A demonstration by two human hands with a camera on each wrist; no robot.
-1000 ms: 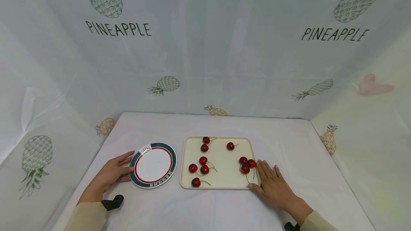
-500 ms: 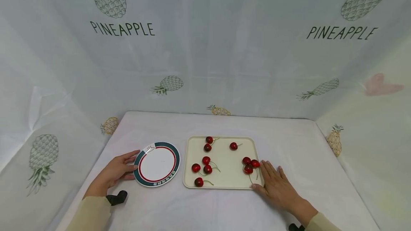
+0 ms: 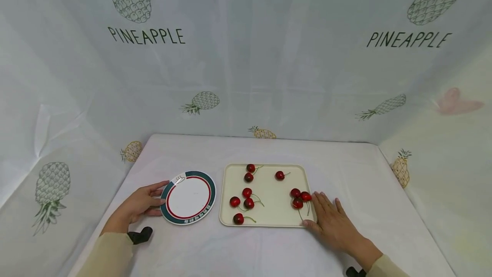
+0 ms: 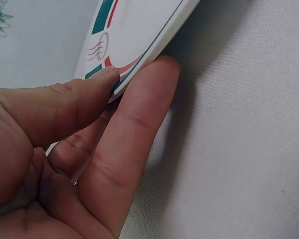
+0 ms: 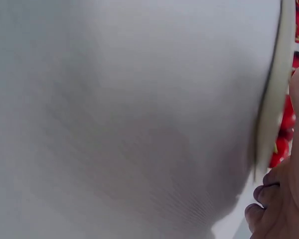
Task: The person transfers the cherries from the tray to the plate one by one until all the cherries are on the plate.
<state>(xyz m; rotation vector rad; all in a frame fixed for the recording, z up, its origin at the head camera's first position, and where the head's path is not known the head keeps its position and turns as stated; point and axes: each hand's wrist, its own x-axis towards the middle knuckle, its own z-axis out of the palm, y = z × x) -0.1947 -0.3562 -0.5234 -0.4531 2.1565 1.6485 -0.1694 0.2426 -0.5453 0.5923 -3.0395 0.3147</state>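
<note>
A round white plate (image 3: pixel 188 198) with a green band and a red ring lies on the left of the table. My left hand (image 3: pixel 138 205) pinches its left rim; in the left wrist view the thumb (image 4: pixel 84 102) lies over the edge and a finger (image 4: pixel 134 119) sits underneath. To the plate's right is a cream rectangular tray (image 3: pixel 269 215) with several red cherries (image 3: pixel 248 203) on it, stems attached. My right hand (image 3: pixel 334 225) rests with straight fingers against the tray's right edge, near a cluster of cherries (image 3: pixel 297 203). The right wrist view catches the tray's side (image 5: pixel 274 94) and the thumb.
A white cloth (image 3: pixel 246 251) covers the table. A pale curtain (image 3: pixel 269 63) printed with pineapples hangs behind and along both sides. Dark straps (image 3: pixel 140 235) show at both wrists. A narrow strip of cloth separates plate and tray.
The head view has shifted slightly, so everything appears a little further right than a second ago. Neither hand has visibly moved relative to the plate or the tray.
</note>
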